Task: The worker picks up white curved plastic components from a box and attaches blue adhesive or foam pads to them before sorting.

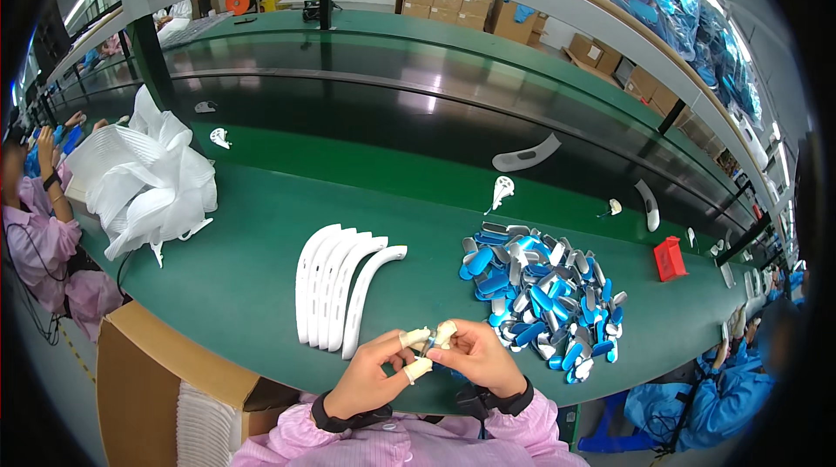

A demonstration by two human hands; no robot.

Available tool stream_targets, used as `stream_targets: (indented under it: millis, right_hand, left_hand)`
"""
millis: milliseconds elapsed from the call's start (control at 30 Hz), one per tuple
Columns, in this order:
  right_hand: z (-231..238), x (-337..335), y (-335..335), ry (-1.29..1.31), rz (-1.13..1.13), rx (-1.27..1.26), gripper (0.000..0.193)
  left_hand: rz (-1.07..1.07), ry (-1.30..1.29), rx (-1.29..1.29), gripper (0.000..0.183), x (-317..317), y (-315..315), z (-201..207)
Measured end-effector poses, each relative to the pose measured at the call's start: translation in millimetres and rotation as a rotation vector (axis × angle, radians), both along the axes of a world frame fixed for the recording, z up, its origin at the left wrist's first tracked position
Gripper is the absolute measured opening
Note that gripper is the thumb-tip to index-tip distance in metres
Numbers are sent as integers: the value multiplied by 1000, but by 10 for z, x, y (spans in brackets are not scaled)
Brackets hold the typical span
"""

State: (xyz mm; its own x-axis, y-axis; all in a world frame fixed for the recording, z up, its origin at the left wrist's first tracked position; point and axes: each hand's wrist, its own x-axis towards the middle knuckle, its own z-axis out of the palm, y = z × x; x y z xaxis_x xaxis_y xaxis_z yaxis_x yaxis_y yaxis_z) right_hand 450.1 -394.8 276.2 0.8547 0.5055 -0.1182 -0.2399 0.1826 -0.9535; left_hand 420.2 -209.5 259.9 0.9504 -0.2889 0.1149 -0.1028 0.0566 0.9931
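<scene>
Both my left hand (376, 373) and right hand (475, 354) pinch one small blue-grey clip (429, 347); capped fingertips could slip, dropping it near the clip pile (540, 293)

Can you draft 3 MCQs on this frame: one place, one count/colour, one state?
1. Where does the pile of blue and grey parts lie relative to the row of white curved strips?
A. To its right
B. To its left
C. On top of it

2. What colour is the small bin on the green bench?
A. Yellow
B. Red
C. Black

3. What are the left hand and right hand doing?
A. Resting flat on the bench
B. Both pinching a small blue part between them
C. Lifting a white strip

Answers:
1 A: the pile sits right of the strips, apart from them.
2 B: the bin by the far right end is plainly red.
3 B: the fingertips, some in white finger cots, meet around the small part above the bench edge.
</scene>
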Motion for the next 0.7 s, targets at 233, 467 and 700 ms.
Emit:
stream_targets:
  millis: [233,467,700]
  right_hand:
    - [114,12,-83,-775,-521,-529,14]
    - [-193,-98,-427,-976,-281,-1186,11]
    - [93,-117,-382,-939,-154,-1166,35]
  left_hand:
    - [180,-269,375,24,45,48,-11]
    - [138,-120,294,24,84,91,79]
    - [206,-152,259,24,24,46,78]
